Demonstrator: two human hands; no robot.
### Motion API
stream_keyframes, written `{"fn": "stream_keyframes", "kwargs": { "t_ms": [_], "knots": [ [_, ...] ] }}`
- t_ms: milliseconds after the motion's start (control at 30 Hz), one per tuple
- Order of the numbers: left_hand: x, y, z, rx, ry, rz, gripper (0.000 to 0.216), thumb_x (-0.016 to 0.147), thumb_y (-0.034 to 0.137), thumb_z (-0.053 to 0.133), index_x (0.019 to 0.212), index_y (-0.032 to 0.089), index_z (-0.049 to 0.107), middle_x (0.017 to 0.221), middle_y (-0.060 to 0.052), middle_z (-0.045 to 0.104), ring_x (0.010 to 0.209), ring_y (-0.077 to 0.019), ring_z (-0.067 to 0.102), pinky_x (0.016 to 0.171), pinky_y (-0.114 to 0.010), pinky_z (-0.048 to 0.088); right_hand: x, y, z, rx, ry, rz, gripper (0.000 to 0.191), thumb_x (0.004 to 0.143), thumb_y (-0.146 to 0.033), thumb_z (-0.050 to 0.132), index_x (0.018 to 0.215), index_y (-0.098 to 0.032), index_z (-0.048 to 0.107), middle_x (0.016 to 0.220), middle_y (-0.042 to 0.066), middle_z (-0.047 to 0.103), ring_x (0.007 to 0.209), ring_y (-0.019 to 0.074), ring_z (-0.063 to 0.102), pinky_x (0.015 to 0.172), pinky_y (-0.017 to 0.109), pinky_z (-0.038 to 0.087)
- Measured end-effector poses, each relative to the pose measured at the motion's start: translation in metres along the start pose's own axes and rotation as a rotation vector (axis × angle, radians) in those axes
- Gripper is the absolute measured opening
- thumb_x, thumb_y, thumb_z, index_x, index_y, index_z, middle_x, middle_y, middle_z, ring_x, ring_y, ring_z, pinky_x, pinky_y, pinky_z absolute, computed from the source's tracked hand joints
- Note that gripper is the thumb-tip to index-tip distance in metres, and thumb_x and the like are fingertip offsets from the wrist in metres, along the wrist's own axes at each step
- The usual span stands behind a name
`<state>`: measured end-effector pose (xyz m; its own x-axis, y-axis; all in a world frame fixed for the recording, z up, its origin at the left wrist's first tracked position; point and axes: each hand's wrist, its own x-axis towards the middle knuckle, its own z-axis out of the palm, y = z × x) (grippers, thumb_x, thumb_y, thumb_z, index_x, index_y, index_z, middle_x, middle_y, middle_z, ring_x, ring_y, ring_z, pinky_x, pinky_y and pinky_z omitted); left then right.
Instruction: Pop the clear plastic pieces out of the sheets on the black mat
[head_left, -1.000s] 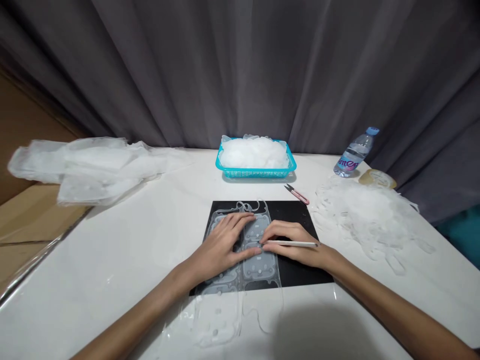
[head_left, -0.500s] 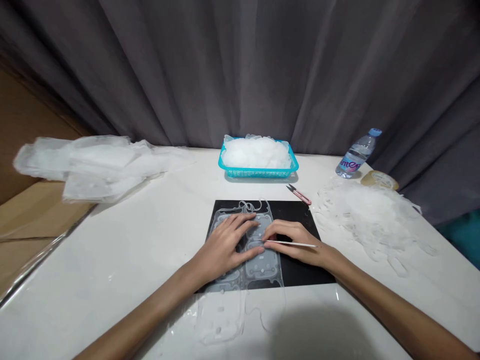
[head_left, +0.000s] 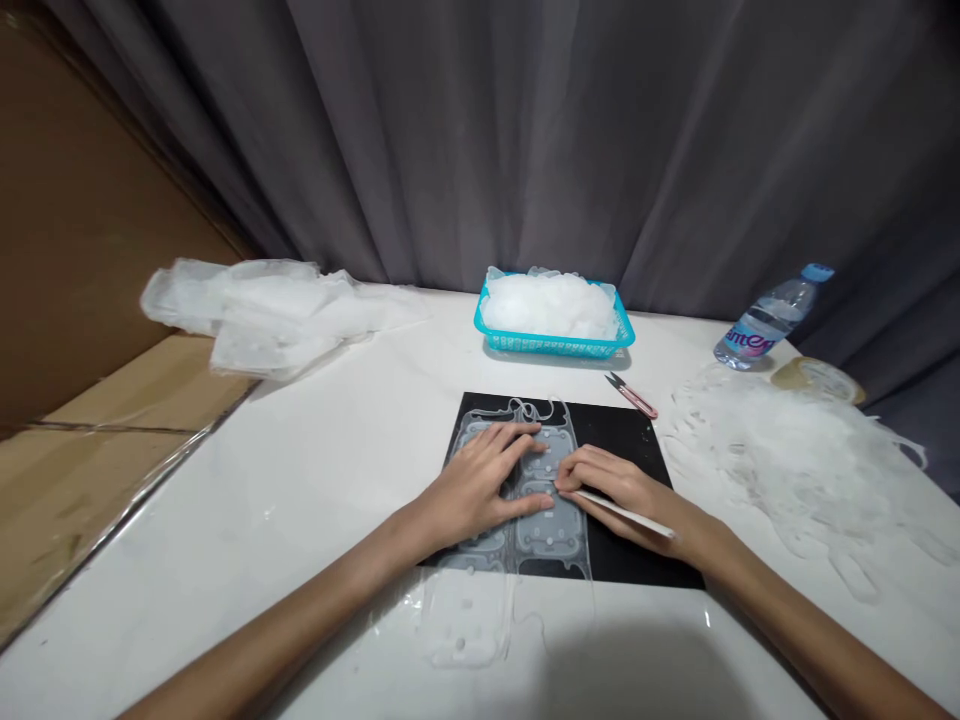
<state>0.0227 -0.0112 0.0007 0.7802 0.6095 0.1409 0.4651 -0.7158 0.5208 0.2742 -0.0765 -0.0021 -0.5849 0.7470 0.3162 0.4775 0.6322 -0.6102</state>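
A translucent moulded silicone-like sheet (head_left: 551, 536) with rounded rectangular panels and small bumps lies on a black mat (head_left: 622, 425). Its near end hangs past the mat onto the white table. My left hand (head_left: 491, 480) rests on the sheet, fingers spread and thumb stretched to the right. Between the fingertips of my right hand (head_left: 619, 485) is a thin white stick (head_left: 630, 514). The stick's tip is at the sheet, near the gap between two right-hand panels; its exact contact is too small to see. Loose thin strands (head_left: 529, 410) curl at the sheet's far edge.
Behind the mat stands a turquoise basket (head_left: 555, 345) heaped with white translucent pieces. Pink-handled thread snips (head_left: 634, 396) lie beside the mat. To the right are a heap of clear scraps (head_left: 795, 450), a tape roll (head_left: 817, 380) and a water bottle (head_left: 772, 320). Stacked translucent sheets (head_left: 277, 310) lie left.
The whole view has swung left, so everything sits farther right. In my right hand the stick now slants, its free end nearer me. My left hand stays spread on the sheet.
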Motion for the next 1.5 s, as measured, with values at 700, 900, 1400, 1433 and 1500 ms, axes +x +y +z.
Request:
{"fn": "stream_keyframes", "kwargs": {
  "t_ms": [700, 900, 1400, 1433, 1500],
  "knots": [
    [0.000, -0.006, 0.005, -0.082, -0.025, -0.101, 0.106, 0.089, 0.068, 0.068, 0.167, 0.024, 0.011, 0.169, -0.021, 0.031, 0.156, -0.0385, 0.031, 0.123, -0.057, 0.033, -0.002, 0.018, 0.028, -0.603, 0.013, -0.241, 0.029, 0.106, -0.016, 0.048, 0.133, -0.015, 0.059, 0.111, 0.014, 0.072, 0.100, 0.0254, 0.067, 0.086, 0.040, 0.058],
    [-0.001, -0.003, 0.003, -0.096, -0.070, -0.103, 0.101, 0.096, 0.064, 0.062, 0.168, 0.023, 0.004, 0.172, -0.022, 0.023, 0.157, -0.0377, 0.028, 0.122, -0.054, 0.036, 0.023, 0.052, -0.028, -0.369, 0.563, 0.096, 0.029, 0.107, -0.030, 0.044, 0.107, -0.020, 0.071, 0.101, 0.010, 0.074, 0.096, 0.0240, 0.070, 0.089, 0.038, 0.056],
    [0.003, -0.002, 0.001, -0.341, 0.048, -0.194, 0.116, 0.081, 0.062, 0.080, 0.167, 0.028, 0.009, 0.167, -0.018, 0.037, 0.150, -0.0375, 0.042, 0.118, -0.054, 0.043, 0.052, 0.001, -0.077, 0.150, 0.069, 0.236, 0.022, 0.102, -0.035, 0.059, 0.104, -0.022, 0.077, 0.105, 0.005, 0.075, 0.099, 0.0213, 0.069, 0.090, 0.034, 0.053],
    [0.006, -0.002, 0.002, -0.403, 0.104, -0.189, 0.113, 0.081, 0.059, 0.081, 0.166, 0.029, 0.012, 0.163, -0.016, 0.043, 0.147, -0.0355, 0.046, 0.116, -0.051, 0.044, 0.053, -0.004, -0.076, 0.173, 0.012, 0.219, 0.023, 0.102, -0.034, 0.060, 0.107, -0.023, 0.078, 0.105, 0.005, 0.074, 0.099, 0.0208, 0.069, 0.090, 0.034, 0.053],
    [0.012, -0.001, 0.002, -0.501, 0.187, -0.168, 0.092, 0.085, 0.052, 0.080, 0.160, 0.028, 0.031, 0.147, -0.013, 0.059, 0.136, -0.0315, 0.057, 0.110, -0.045, 0.047, 0.055, -0.013, -0.071, 0.193, -0.062, 0.203, 0.024, 0.102, -0.034, 0.060, 0.114, -0.024, 0.079, 0.102, 0.005, 0.073, 0.091, 0.0189, 0.068, 0.085, 0.033, 0.053]
  ]
}}
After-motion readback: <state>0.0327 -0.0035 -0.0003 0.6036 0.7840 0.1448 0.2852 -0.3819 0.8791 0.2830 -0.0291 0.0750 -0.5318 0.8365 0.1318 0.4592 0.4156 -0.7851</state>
